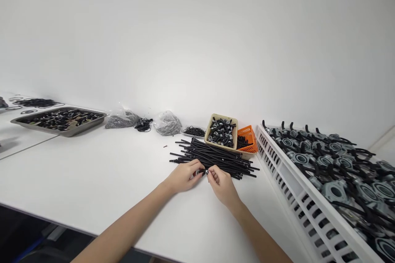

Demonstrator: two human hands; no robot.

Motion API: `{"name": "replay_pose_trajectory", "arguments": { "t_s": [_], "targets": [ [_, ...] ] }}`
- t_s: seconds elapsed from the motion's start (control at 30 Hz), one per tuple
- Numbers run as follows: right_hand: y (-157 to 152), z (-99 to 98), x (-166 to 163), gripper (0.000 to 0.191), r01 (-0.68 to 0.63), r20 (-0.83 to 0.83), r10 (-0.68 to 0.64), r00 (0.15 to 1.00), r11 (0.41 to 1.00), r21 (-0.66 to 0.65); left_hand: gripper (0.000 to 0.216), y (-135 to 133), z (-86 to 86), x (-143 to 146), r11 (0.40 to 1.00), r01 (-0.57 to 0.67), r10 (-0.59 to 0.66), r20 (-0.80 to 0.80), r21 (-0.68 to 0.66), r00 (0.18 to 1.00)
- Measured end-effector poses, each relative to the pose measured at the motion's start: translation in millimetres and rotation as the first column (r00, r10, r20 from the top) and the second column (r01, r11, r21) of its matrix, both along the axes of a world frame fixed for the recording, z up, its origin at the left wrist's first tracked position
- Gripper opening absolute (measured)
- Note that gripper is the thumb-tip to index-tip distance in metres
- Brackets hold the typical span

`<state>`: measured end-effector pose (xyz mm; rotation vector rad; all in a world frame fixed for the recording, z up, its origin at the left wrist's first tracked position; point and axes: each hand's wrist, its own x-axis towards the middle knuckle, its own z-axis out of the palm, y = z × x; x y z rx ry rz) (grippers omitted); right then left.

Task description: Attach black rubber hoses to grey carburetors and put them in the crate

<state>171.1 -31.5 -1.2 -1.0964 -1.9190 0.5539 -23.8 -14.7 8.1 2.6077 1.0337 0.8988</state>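
My left hand (184, 176) and my right hand (221, 184) meet at the near edge of a pile of black tubes (216, 158) on the white table (101, 181). The left fingers curl around the end of a black tube. The right fingers pinch a small silver-and-black part (206, 171) right at that tube end. Behind the pile stands a beige basket (222, 132) full of small grey and black fittings, with an orange basket (247, 137) beside it.
A white slatted crate (296, 181) of grey metal parts with black hoses fills the right side. A metal tray (60, 120) of dark parts sits far left. Clear bags (168, 123) of small pieces and black rings lie along the wall.
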Motion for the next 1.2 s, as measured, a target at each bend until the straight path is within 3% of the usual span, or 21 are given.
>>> {"name": "replay_pose_trajectory", "arguments": {
  "t_s": [0.93,1.2],
  "targets": [
    [5,-8.7,-1,0.013,0.035,0.099,-0.032,0.995,0.999,-0.035,0.019,-2,-4.4,2,0.998,-0.026,0.028,0.031,-0.058,0.999],
    [5,-11.6,3,0.017,0.062,0.072,-0.061,0.996,0.998,-0.014,0.025,-9,7.1,-2,0.994,-0.058,0.059,0.013,-0.088,0.998]
  ]
}}
